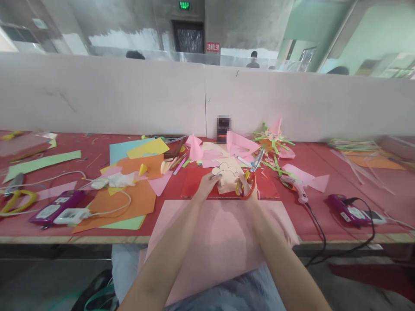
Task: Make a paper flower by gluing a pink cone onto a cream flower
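Observation:
A cream paper (227,185) with a scalloped, drawn outline is pinched at its left side by my left hand (207,185). My right hand (248,186) is closed around scissors (250,175) with red and yellow handles. The scissor blades point up and away, to the right of the paper, and whether they touch it I cannot tell. Beneath both hands lies a red sheet or board (194,183). A large pink sheet (223,233) hangs from the table edge over my lap.
Coloured papers (139,203) lie to the left, near a purple power box (60,207). On the right are a glue gun (301,192) with a black cord and another purple box (348,209). A paper figure with a pink cone hat (274,134) stands before the white partition (129,99).

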`<state>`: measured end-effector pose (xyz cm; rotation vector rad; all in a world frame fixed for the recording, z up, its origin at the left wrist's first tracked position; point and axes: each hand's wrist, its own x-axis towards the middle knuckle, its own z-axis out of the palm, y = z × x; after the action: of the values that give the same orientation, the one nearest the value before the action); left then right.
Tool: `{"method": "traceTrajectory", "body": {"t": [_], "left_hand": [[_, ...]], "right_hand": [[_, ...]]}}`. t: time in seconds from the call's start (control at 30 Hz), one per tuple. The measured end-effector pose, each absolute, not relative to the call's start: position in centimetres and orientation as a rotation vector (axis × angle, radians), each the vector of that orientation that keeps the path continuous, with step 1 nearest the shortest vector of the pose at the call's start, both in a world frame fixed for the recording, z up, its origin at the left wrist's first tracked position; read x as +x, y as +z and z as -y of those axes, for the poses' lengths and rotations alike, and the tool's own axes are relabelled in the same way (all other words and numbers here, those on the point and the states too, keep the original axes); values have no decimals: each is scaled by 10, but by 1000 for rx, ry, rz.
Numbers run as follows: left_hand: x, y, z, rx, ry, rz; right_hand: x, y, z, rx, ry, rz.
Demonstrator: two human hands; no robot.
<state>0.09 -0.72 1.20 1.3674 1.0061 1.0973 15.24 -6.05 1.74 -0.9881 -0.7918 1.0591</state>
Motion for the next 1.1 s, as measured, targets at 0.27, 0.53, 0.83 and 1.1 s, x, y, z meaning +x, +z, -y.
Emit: {"method": "traceTrajectory", "body": {"t": [0.27,0.53,0.83,1.1], "left_hand": [[1,23,16,1371,1078,-904],[4,18,18,1504,920,-863],[5,19,19,1605,848,-1008],[7,19,21,1505,883,-968]], "right_hand": [[157,5,48,-930,1125,698],[160,6,48,-890,1083,552],[154,2,48,-899,1135,781],[156,0,48,-892,1144,782]]}}
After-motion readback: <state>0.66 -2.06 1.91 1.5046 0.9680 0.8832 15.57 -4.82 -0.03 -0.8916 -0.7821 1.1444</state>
